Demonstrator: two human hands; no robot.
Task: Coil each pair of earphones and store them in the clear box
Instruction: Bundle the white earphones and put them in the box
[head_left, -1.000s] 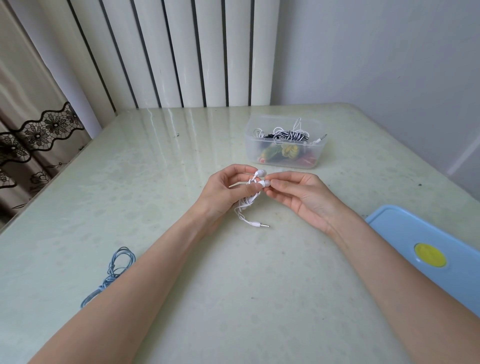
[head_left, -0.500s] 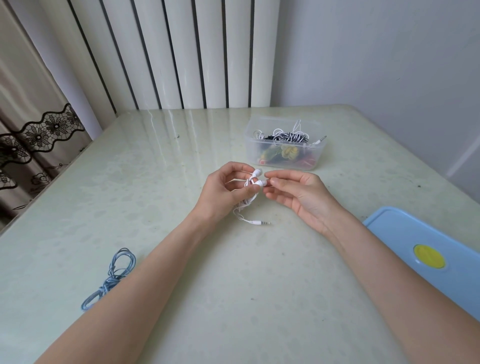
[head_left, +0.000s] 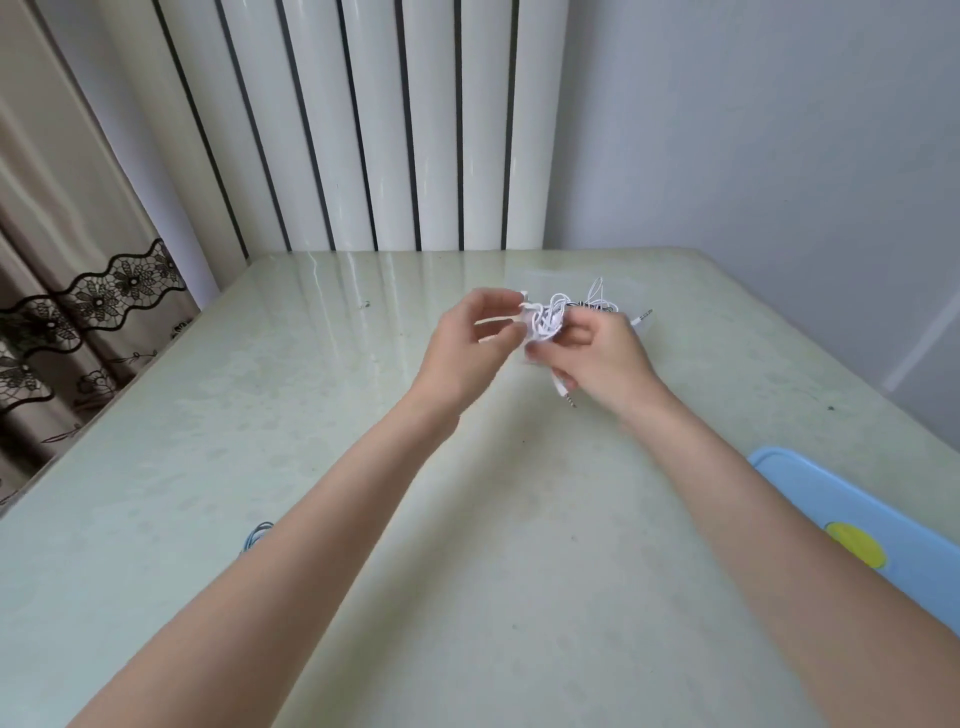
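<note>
A bundle of coiled white earphones (head_left: 545, 319) is held up between both hands, above the table and in front of the clear box (head_left: 631, 318). My right hand (head_left: 597, 358) grips the coil, and the jack plug (head_left: 569, 397) hangs below its fingers. My left hand (head_left: 467, 343) pinches the earbud end at the coil's left side. The box is mostly hidden behind my hands; white and striped cables and a plug stick out of it. A blue pair of earphones (head_left: 255, 536) lies at the near left, half hidden by my left forearm.
A blue lid (head_left: 883, 514) with a yellow spot lies at the right edge of the pale green table (head_left: 519, 571). A white radiator and a grey wall stand behind the table, and a curtain hangs at the left.
Both hands have lifted the white earphones and carried them farther away, toward the box. The coil now sits in my right hand's grip. The view has tilted upward.
</note>
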